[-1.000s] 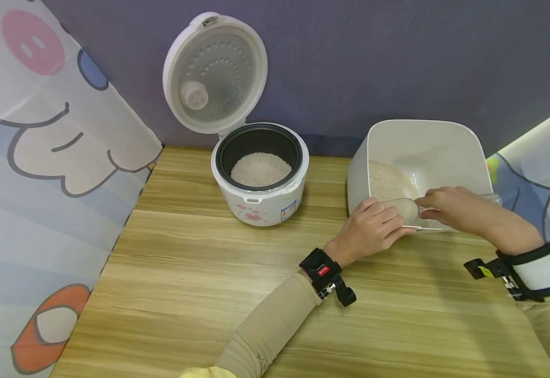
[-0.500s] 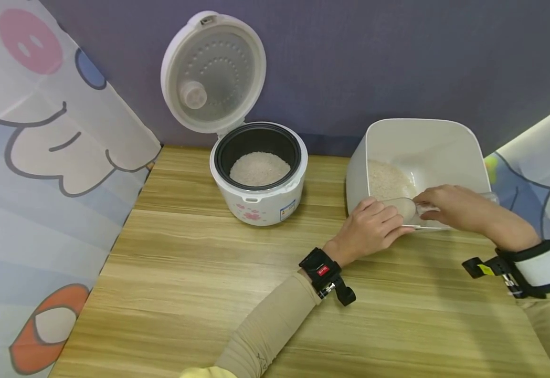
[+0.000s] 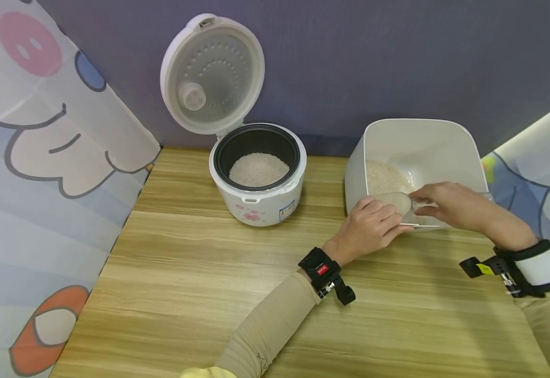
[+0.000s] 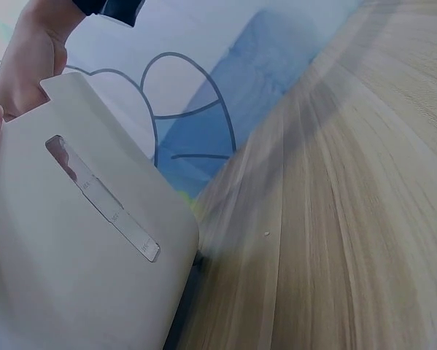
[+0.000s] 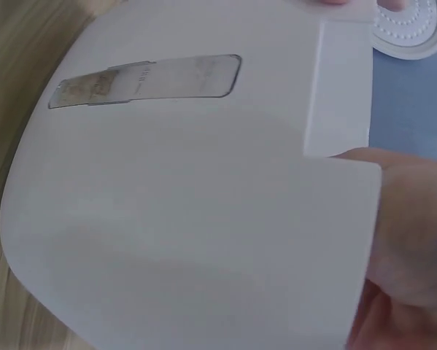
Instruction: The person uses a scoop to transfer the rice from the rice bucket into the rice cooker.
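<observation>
A white rice bin [image 3: 421,142] stands at the right of the table, lidless, with rice [image 3: 384,177] heaped toward its left side. My left hand [image 3: 373,223] grips the bin's front rim. Inside the opening, just behind that rim, is a clear scoop [image 3: 399,201] that looks filled with rice. My right hand [image 3: 456,206] reaches in over the rim and holds the scoop by its handle; the bin's wall hides most of the fingers in the right wrist view. A measuring window [image 5: 145,82] runs along the bin's front wall.
Left of the bin, a white rice cooker [image 3: 263,207] stands with its lid [image 3: 218,79] raised. White rice [image 3: 258,169] lies in its dark inner pot [image 3: 256,137]. The wooden table [image 3: 185,273] meets a grey-blue panel [image 3: 327,73] behind. A small grain [image 4: 267,234] lies beside the bin.
My right hand and the scoop have shifted slightly left and up inside the bin, and more of the scoop's rice shows. My left hand stays on the rim.
</observation>
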Motion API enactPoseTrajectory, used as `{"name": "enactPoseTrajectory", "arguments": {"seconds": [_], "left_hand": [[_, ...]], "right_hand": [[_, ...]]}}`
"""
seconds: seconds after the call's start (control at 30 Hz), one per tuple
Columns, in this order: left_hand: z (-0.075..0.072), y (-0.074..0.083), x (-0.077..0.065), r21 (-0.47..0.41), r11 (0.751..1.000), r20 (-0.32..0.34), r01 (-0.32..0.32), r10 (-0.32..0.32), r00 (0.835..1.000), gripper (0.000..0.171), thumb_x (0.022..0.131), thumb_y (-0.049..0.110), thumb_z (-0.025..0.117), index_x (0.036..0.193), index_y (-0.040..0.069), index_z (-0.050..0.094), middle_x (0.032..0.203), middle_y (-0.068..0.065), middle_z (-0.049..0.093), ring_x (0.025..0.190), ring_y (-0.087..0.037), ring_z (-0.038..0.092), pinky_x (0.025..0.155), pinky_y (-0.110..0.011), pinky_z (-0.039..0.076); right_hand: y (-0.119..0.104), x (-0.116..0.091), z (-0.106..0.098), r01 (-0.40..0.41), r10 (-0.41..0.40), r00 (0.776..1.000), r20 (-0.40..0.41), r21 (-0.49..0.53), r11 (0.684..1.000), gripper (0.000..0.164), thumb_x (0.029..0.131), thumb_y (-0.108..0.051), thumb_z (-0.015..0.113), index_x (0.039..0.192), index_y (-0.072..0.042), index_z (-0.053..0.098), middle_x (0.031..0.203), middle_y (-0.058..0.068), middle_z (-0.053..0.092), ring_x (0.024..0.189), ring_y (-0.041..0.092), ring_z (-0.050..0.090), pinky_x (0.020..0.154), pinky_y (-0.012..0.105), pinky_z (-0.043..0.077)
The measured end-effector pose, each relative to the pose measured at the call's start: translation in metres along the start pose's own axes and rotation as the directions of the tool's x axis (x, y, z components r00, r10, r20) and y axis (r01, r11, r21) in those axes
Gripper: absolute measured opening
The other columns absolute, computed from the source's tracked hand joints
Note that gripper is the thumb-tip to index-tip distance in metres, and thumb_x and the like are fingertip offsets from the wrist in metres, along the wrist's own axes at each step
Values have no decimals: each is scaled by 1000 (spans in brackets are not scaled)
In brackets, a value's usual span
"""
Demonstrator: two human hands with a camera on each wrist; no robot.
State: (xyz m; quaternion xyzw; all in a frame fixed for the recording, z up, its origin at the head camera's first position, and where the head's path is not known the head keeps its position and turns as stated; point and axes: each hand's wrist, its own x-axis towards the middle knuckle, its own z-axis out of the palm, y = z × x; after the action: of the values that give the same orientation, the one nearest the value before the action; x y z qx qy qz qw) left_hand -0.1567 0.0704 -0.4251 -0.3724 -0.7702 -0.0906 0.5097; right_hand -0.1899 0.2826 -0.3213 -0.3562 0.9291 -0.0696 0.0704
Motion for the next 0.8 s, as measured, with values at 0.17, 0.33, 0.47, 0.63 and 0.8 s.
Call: {"name": "enactPoseTrajectory", "arguments": {"seconds": [0.17,0.33,0.47,0.63,0.8], "left_hand": [[1,0,0,4,1000,-8,0,0,1000,38,107,48,51,81,24,64,78,13,59,74,-7,52,90,-28,42],[2,-1,0,16,1000,-10,-1,1,1000,38,107,50,50,82,25,64,80,14,60,75,-7,52,90,-28,41],[2,-1,0,18,1000,-5,2,-2,1000,38,107,50,50,82,25,64,80,14,60,76,-7,52,91,-29,41],[3,0,0,7,1000,-3,5,-5,1000,38,107,49,50,83,25,65,81,14,61,78,-7,54,91,-29,41],[3,0,0,-3,1000,-3,6,-6,1000,37,107,49,50,83,25,64,83,13,62,80,-8,55,92,-29,41]], "right_hand": [[4,-5,-2,10,-9,997,-76,10,1000,33,82,-1,83,110,11,72,100,21,76,87,35,74,75,50,58],[8,-10,-5,25,-25,987,-160,-1,1000,35,78,1,85,110,8,74,98,18,77,84,33,75,69,45,58],[9,-14,-8,-2,6,983,-181,22,1000,35,80,1,84,112,7,74,100,19,77,86,35,75,67,39,58],[10,-18,-9,-31,40,974,-223,44,999,39,82,-1,84,117,9,71,102,23,76,86,33,75,64,28,55],[10,-20,-9,-42,49,960,-277,31,999,40,81,-1,85,118,8,72,101,23,76,84,18,73,66,12,46]]}}
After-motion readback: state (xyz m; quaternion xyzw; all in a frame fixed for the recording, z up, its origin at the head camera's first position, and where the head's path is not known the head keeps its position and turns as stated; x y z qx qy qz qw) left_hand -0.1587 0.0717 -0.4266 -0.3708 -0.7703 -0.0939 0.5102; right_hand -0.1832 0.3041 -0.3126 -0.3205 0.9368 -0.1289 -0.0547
